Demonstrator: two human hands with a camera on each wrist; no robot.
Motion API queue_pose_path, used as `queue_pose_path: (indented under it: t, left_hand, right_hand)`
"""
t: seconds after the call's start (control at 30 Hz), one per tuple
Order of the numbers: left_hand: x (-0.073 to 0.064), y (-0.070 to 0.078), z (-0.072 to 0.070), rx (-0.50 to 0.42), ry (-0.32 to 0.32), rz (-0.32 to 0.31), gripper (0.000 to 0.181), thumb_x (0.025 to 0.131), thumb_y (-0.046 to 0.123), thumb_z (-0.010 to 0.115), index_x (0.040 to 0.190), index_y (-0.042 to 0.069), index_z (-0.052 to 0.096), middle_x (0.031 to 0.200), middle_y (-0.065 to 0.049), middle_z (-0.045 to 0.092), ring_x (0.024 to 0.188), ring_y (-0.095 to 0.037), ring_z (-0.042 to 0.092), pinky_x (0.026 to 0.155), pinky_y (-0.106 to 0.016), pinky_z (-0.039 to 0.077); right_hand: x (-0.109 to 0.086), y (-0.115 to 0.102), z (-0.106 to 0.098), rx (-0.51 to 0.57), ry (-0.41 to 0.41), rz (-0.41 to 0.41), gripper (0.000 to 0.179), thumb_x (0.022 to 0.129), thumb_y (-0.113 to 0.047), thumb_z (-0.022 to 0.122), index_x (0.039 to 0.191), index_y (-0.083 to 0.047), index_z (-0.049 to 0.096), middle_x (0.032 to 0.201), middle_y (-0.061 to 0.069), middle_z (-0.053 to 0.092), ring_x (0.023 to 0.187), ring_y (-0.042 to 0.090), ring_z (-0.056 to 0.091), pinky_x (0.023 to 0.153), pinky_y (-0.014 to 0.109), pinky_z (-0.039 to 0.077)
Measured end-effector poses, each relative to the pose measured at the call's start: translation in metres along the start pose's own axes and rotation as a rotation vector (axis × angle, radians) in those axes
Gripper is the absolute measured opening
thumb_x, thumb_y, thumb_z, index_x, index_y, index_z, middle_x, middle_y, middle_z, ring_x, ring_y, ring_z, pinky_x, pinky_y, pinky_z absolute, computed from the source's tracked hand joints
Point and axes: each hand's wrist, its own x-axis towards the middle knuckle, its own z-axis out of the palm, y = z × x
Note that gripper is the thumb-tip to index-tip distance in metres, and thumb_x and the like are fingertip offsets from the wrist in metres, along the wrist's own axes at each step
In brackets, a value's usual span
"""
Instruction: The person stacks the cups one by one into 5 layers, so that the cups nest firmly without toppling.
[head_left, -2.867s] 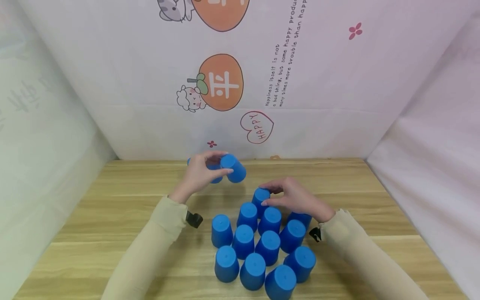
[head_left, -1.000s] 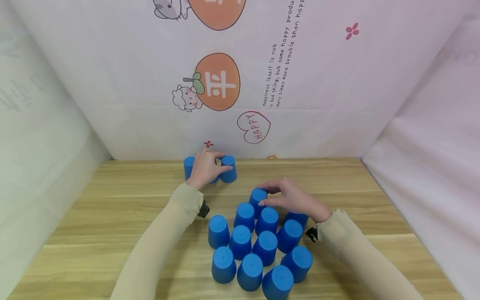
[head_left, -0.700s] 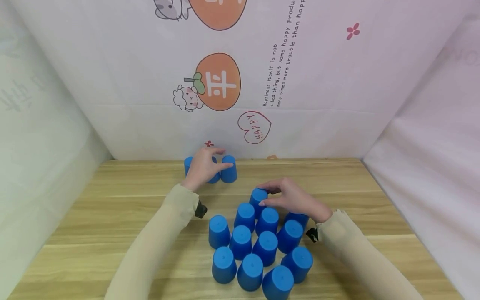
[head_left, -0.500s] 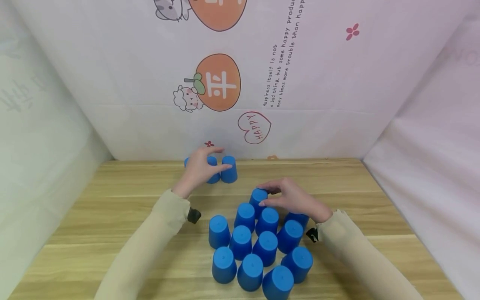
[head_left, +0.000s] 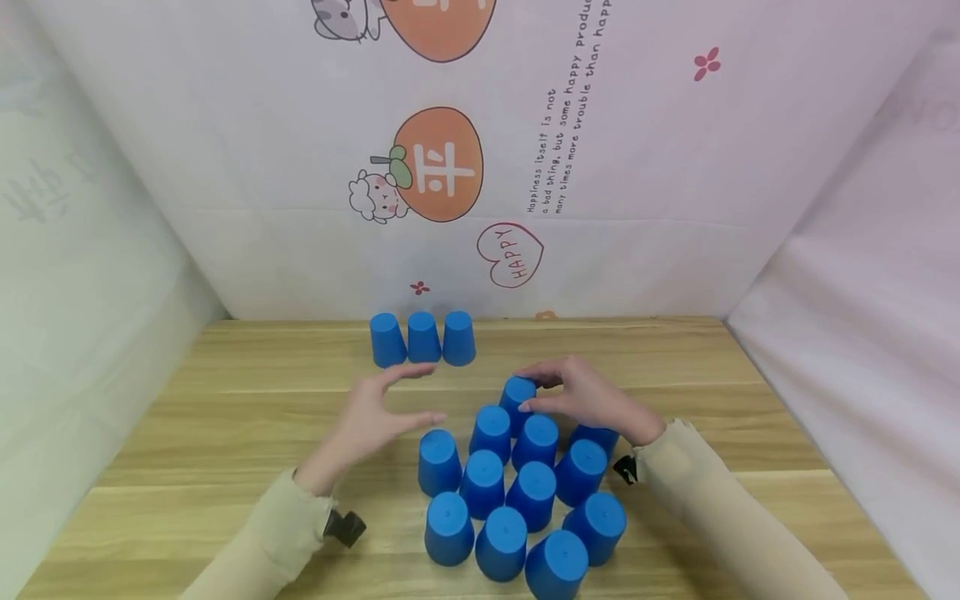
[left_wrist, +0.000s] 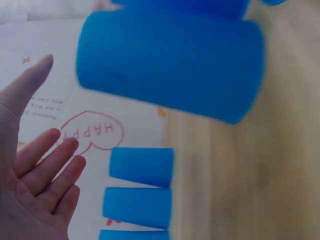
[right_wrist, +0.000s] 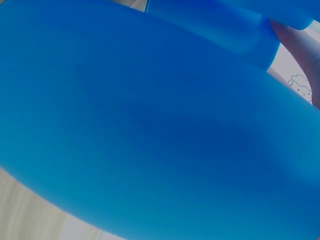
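Observation:
Three blue cups stand upside down side by side at the back of the table, among them a right-hand cup (head_left: 459, 340). My left hand (head_left: 371, 421) is in the air between that row and the front cluster, thumb and fingers spread, holding nothing. In the left wrist view the same hand (left_wrist: 42, 175) has its palm bare beside a large near cup (left_wrist: 170, 65). My right hand (head_left: 588, 396) holds the rearmost cup (head_left: 516, 398) of the cluster between thumb and fingers. In the right wrist view a near cup (right_wrist: 165, 125) covers most of the picture.
Several more inverted blue cups, such as a front cup (head_left: 557, 565), stand close together at the front middle of the wooden table (head_left: 225, 433). One cup (head_left: 596, 437) is partly hidden under the right wrist. A printed white cloth (head_left: 637, 167) hangs along the back.
My left hand set a cup down at the right end of the back row, let it go, and drew back toward the front left. The right hand has stayed on its cup.

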Motion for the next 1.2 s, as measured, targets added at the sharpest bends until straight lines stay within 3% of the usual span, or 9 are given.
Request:
queue_pose_path:
  t: [0.2,0.4,0.63,0.9,1.2]
  left_hand:
    - [-0.026,-0.013,0.012,-0.012,-0.101,0.035,0.067,0.075,0.05,0.089,0.134,0.027,0.066,0.135,0.012,0.063,0.131,-0.017,0.054,0.108,-0.059,0.039]
    - [-0.038,-0.024,0.016,-0.061,-0.158,-0.001,0.052,0.078,0.048,0.087,0.123,0.027,0.072,0.12,0.018,0.068,0.118,-0.011,0.061,0.105,-0.057,0.044]
    - [-0.04,-0.027,0.018,-0.164,-0.196,-0.026,0.046,0.084,0.036,0.085,0.125,0.02,0.07,0.116,0.007,0.072,0.104,-0.015,0.068,0.095,-0.046,0.054]
    - [-0.038,-0.024,0.018,-0.19,-0.208,-0.05,0.047,0.084,0.033,0.087,0.124,0.016,0.071,0.116,0.002,0.072,0.103,-0.017,0.068,0.091,-0.037,0.056]
    - [-0.037,-0.025,0.017,-0.167,-0.206,-0.041,0.046,0.083,0.034,0.087,0.123,0.016,0.071,0.115,0.004,0.072,0.103,-0.015,0.068,0.089,-0.03,0.056]
  right_hand:
    - [-0.001,-0.002,0.0,-0.024,0.01,-0.005,0.043,0.093,-0.023,0.078,0.131,-0.005,0.068,0.117,0.002,0.072,0.103,0.017,0.068,0.093,0.051,0.055]
    - [-0.001,-0.002,0.001,-0.038,0.011,-0.002,0.044,0.093,-0.024,0.078,0.131,-0.006,0.068,0.118,0.002,0.072,0.103,0.017,0.068,0.093,0.05,0.055]
    - [0.0,0.0,0.001,-0.059,0.017,-0.014,0.044,0.093,-0.028,0.078,0.131,-0.007,0.068,0.118,0.001,0.072,0.103,0.016,0.068,0.092,0.049,0.056]
    - [0.001,0.0,-0.002,-0.069,0.025,0.001,0.045,0.092,-0.028,0.079,0.13,-0.006,0.068,0.117,0.002,0.072,0.105,0.018,0.068,0.093,0.05,0.055]
    - [0.017,-0.018,-0.033,-0.085,0.128,0.044,0.048,0.089,-0.031,0.082,0.13,-0.009,0.069,0.118,0.003,0.072,0.109,0.023,0.067,0.093,0.05,0.055]
